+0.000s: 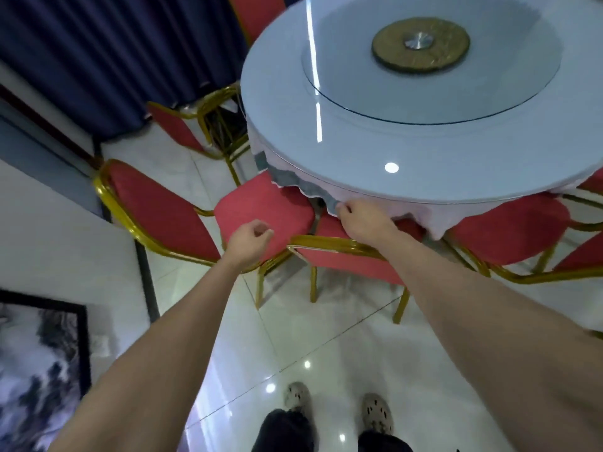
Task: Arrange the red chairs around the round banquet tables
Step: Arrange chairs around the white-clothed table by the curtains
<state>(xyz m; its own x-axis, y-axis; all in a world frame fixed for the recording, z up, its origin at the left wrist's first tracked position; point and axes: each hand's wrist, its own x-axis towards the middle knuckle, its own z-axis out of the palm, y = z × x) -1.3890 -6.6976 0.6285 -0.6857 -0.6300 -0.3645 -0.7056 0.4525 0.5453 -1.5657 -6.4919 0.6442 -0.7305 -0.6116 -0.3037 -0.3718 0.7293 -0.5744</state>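
Note:
A round banquet table (359,151) with a white top, a glass turntable and a pale hanging cloth fills the upper right. Red chairs with gold frames ring its near side. One red chair (261,210) on the left has its seat partly under the table edge. Directly in front of me a second chair (342,256) shows its backrest. My left hand (249,241) hovers over the left chair's seat, fingers curled, holding nothing. My right hand (362,218) reaches past the front chair's backrest and pinches the tablecloth hem (329,200). A third chair (509,230) stands to the right.
Another red chair (182,128) sits by the dark blue curtain (114,53) at the back left. A white wall with a framed picture (39,370) runs along the left. The floor is glossy white tile (326,347); my feet (336,409) stand behind the front chair.

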